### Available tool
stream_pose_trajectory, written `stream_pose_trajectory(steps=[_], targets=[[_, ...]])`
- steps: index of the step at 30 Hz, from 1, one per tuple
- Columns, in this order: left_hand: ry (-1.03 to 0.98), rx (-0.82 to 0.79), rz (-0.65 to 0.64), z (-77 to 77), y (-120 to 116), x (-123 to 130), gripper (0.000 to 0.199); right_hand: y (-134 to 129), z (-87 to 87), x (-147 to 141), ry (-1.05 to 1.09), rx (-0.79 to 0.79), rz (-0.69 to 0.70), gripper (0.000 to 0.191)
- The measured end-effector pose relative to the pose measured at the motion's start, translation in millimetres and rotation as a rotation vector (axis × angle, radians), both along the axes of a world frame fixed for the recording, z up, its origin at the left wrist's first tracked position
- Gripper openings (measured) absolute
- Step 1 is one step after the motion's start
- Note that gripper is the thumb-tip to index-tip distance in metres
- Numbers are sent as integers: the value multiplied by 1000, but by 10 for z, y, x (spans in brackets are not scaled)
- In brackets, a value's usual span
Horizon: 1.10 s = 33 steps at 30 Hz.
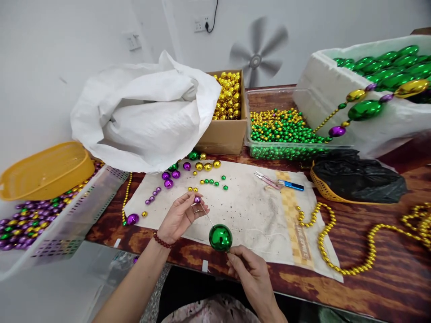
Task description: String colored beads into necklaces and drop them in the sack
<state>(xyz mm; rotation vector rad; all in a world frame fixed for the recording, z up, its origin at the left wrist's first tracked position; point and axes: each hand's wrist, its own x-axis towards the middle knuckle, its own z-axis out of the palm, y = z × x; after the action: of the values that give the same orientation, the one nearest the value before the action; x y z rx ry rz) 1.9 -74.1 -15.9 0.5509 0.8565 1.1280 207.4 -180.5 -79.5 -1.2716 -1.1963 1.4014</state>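
My left hand (183, 214) pinches a small purple bead (197, 200) between thumb and fingers above the pale cloth. A thin needle or wire (208, 214) runs from that bead down to a large shiny green ball (220, 237). My right hand (247, 271) is closed just below the green ball, its thumb and finger at the ball's lower end; what it pinches is too small to make out. Beyond my hands, purple balls (168, 184), gold balls (208, 166) and small green beads (216, 183) lie on the cloth (242, 211).
Scissors (267, 180) and a blue tool (291, 185) lie right of centre. Gold bead string (357, 269) curls at right. Behind stand a white sack (151, 130), a cardboard box (222, 134), a clear bin (283, 146) and a foam box (313, 80). A bead crate (84, 229) is left.
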Motion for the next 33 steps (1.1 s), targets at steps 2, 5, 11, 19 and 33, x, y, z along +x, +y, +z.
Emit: stream_pose_trajectory(steps=[2, 5, 11, 19, 33], targets=[[19, 12, -23, 21, -3, 12, 16, -16, -27, 8, 18, -28, -1, 29], [54, 15, -39, 33, -2, 16, 20, -40, -57, 18, 27, -42, -6, 29], [270, 94, -46, -34, 10, 147, 23, 103, -56, -64, 45, -67, -45, 38], [621, 454, 30, 75, 140, 558, 22, 392, -52, 163, -170, 30, 15, 36], [676, 837, -169, 476, 273, 917, 26, 840, 397, 325, -244, 291, -17, 27]])
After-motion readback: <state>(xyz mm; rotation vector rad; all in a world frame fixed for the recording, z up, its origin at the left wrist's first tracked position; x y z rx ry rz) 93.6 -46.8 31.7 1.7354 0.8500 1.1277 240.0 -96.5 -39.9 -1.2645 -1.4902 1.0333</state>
